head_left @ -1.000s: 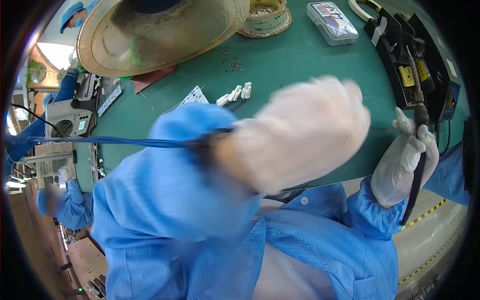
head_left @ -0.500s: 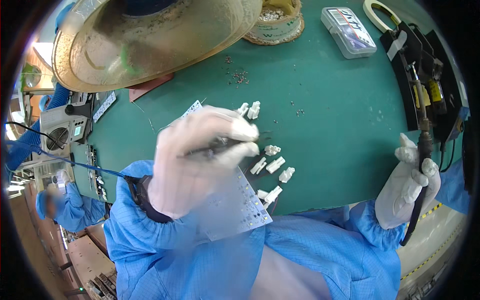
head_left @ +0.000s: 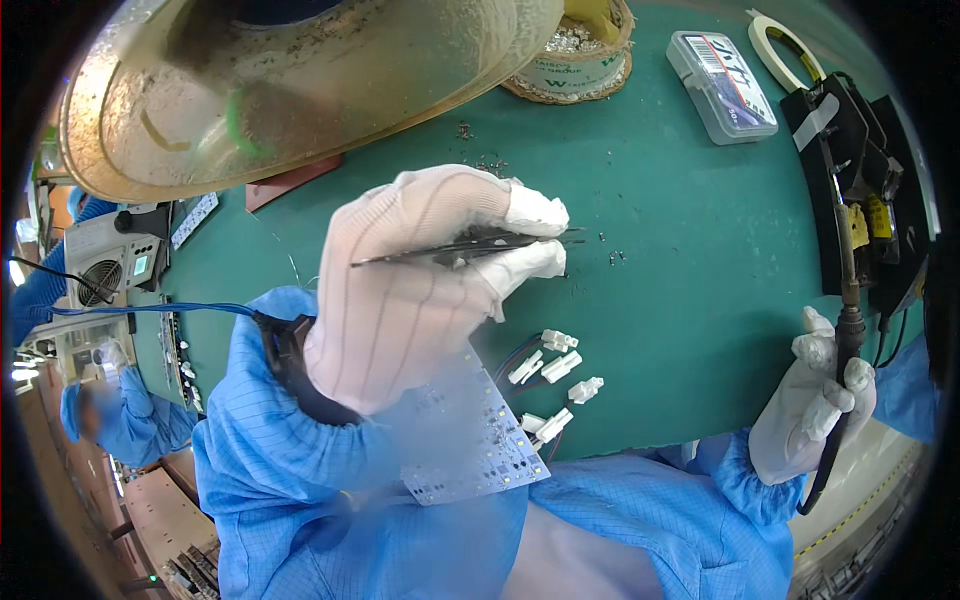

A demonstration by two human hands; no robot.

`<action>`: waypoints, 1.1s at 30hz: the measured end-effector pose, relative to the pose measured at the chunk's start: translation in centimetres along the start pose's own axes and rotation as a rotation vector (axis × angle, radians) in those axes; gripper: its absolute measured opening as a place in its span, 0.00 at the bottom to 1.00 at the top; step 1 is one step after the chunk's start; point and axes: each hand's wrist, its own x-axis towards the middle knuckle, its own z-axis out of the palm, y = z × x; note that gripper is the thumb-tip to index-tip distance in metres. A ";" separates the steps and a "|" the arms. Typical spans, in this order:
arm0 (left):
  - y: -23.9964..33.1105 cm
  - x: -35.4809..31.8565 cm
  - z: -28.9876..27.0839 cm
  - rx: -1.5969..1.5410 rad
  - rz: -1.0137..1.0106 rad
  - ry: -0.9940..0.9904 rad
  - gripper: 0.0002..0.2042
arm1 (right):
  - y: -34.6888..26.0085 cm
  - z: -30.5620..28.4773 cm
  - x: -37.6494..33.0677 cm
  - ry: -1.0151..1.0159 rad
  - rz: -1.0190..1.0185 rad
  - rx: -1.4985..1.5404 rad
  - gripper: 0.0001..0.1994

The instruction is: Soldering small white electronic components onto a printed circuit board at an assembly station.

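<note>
Green mat [head_left: 700,220], left hand [head_left: 420,285] pinching tweezers [head_left: 470,248], circuit board [head_left: 470,450] half hidden

place: electronics assembly workshop | signs: soldering iron [head_left: 848,300], green bench mat [head_left: 680,230], circuit board [head_left: 480,450]

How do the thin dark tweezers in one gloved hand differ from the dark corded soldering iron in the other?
The thin dark tweezers lie nearly level, pinched by the left hand raised above the green mat; the dark corded soldering iron stands almost upright in the right hand at the mat's edge. The tweezers have no cord; a cable trails from the iron. White gloves hold both.
</note>
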 end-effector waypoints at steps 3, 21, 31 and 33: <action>-0.6 0.2 0.6 0.044 0.071 -0.008 0.11 | 0.4 -0.6 -0.2 -0.002 -0.027 0.016 0.16; -1.4 0.4 1.6 -0.037 0.073 -0.012 0.13 | 1.8 -1.9 -1.6 -0.010 -0.192 -0.060 0.14; -1.0 0.6 1.6 -0.020 0.079 -0.021 0.12 | 2.9 -4.3 -1.8 -0.300 -0.283 0.029 0.26; -1.4 0.2 1.2 0.011 0.054 -0.016 0.12 | 2.5 -10.0 -5.4 -0.115 0.183 0.596 0.28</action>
